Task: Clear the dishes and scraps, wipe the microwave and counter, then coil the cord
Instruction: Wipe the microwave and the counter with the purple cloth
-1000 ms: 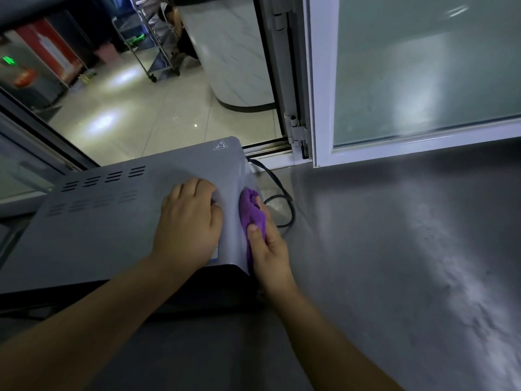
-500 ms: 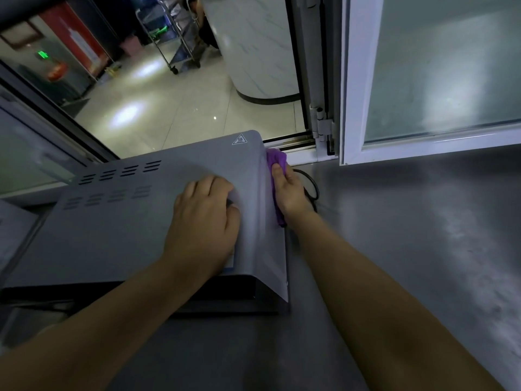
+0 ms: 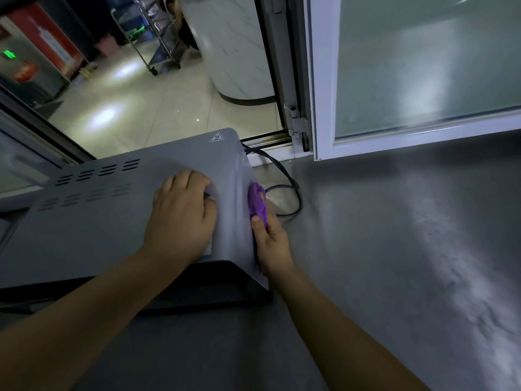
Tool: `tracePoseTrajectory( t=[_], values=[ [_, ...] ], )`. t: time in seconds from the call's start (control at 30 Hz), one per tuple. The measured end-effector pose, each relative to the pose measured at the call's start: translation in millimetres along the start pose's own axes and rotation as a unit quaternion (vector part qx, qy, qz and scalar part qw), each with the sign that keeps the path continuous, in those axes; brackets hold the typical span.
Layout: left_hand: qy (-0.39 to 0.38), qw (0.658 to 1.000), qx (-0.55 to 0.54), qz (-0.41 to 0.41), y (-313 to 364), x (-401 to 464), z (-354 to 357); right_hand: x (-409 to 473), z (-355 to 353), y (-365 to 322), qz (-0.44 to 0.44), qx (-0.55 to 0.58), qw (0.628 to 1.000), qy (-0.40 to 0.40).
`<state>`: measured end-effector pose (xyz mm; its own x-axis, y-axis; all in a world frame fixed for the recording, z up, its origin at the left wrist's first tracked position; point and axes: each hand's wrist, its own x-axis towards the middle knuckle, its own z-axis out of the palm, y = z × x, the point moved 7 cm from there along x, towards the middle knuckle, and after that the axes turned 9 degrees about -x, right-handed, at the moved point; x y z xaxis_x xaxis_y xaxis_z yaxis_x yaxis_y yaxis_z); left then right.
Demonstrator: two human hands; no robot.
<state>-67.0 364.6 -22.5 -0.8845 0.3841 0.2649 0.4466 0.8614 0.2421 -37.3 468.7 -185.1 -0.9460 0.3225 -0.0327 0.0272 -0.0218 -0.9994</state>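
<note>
Wiping is underway: the right hand [image 3: 272, 244] pinches a purple cloth [image 3: 258, 204] against the microwave's [image 3: 112, 215] right side, while the left hand [image 3: 180, 215] rests loosely curled on top. The cord [image 3: 284, 176] lies uncoiled on the surface [image 3: 394, 249] near its back edge.

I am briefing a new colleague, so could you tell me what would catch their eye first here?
The purple cloth, pressed by the right hand against the right side of the grey microwave. The left hand rests on the microwave's top. Behind the cloth, a black cord loops loose on the grey counter.
</note>
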Motion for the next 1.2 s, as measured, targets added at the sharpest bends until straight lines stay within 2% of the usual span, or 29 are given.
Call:
tracePoseTrajectory(
  t=[0.23,0.37,0.5,0.73,0.87,0.97,1.2],
  values=[
    [0.003,1.000,-0.010,-0.003,2,-5,0,-70,-7,2,-0.006,0.005,1.000,-0.024],
    [-0.008,0.999,-0.016,0.045,13,-8,-3,-81,-5,13,0.011,0.029,0.999,-0.031],
    [-0.041,0.995,-0.011,0.086,20,-9,-3,-48,-3,24,0.034,0.051,0.998,-0.020],
    [-0.045,0.996,-0.013,0.080,17,-3,1,36,4,43,0.058,0.067,0.996,-0.002],
    [-0.039,0.996,-0.013,0.079,15,-1,2,84,4,42,0.063,0.052,0.996,0.020],
    [-0.042,0.996,-0.020,0.076,14,-1,3,114,6,49,0.083,0.006,0.997,-0.002],
    [-0.037,0.996,-0.034,0.076,14,-1,2,106,5,52,0.102,-0.017,0.995,0.004]
  ],
)
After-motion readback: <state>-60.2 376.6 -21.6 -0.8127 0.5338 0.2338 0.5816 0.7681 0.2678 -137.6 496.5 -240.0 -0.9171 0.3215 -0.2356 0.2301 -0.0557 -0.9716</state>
